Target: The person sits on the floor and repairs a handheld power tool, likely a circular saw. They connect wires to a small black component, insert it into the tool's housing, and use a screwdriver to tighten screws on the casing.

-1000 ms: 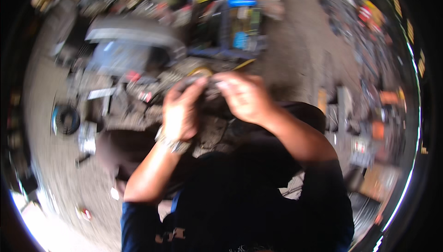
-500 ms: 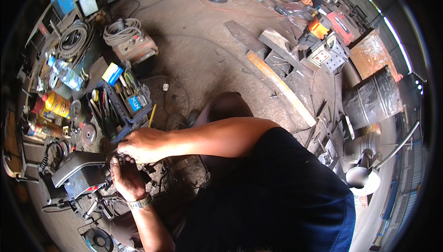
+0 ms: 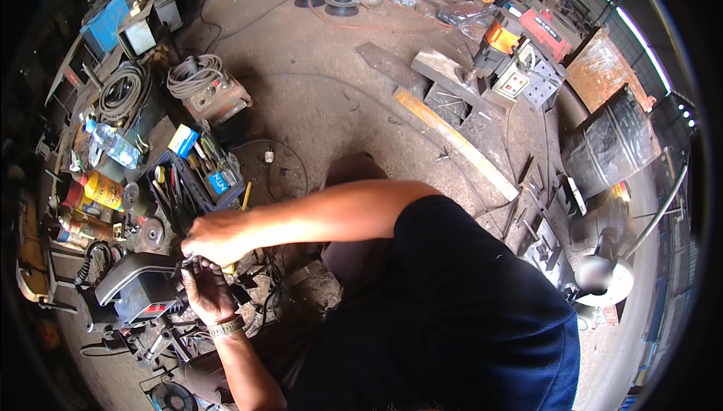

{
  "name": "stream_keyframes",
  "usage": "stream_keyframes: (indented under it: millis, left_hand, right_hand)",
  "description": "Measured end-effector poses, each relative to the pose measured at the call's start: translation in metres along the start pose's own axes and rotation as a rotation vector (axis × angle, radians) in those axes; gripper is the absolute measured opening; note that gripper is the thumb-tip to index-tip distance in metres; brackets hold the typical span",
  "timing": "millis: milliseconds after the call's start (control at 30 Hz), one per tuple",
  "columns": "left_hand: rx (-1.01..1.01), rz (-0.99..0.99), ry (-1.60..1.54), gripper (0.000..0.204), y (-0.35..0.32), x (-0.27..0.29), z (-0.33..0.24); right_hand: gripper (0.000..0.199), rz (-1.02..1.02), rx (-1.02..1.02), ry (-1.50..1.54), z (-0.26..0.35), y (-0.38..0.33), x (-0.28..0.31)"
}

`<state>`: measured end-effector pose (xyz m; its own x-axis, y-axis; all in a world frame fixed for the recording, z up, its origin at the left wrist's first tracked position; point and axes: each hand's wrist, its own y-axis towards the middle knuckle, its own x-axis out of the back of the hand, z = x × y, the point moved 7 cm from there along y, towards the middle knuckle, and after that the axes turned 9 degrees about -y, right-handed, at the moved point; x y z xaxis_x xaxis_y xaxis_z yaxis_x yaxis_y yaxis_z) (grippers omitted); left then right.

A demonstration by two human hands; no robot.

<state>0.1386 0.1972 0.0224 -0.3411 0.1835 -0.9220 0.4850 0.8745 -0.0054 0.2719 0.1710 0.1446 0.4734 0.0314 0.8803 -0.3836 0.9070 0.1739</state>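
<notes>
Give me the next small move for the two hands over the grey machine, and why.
Probably steady the grip before doing anything else. The right hand and left hand meet over a small part beside the grey machine, with a yellow-handled tool at the right hand. What they pinch is too small to make out, and loose metal scraps lie below, so a dropped piece could get lost.

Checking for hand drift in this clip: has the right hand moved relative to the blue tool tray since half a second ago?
No. The right hand still sits just below the blue tool tray, beside the left hand; only the head camera shifted.
</notes>
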Motion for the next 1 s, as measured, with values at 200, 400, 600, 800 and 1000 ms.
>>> stream_keyframes:
  millis: [200, 400, 600, 800, 1000]
  left_hand:
    - [0.099, -0.020, 0.072, 0.033, 0.002, 0.014, 0.012]
    - [0.147, -0.166, 0.174, 0.066, 0.001, 0.065, 0.020]
    - [0.220, -0.202, 0.099, 0.054, -0.029, 0.066, 0.031]
    - [0.047, -0.152, 0.141, 0.046, -0.025, 0.031, -0.004]
    - [-0.005, -0.190, 0.125, 0.021, -0.019, 0.008, 0.009]
  right_hand:
    - [0.017, 0.236, 0.531, -0.442, 0.105, 0.086, 0.069]
    - [0.014, -0.153, 0.862, -0.511, 0.232, 0.134, 0.083]
    - [0.011, -0.351, 0.894, -0.534, 0.258, 0.118, 0.099]
    - [0.009, -0.162, 0.875, -0.337, 0.227, 0.085, 0.100]
    - [0.032, 0.250, 0.204, -0.074, 0.065, 0.016, 0.111]
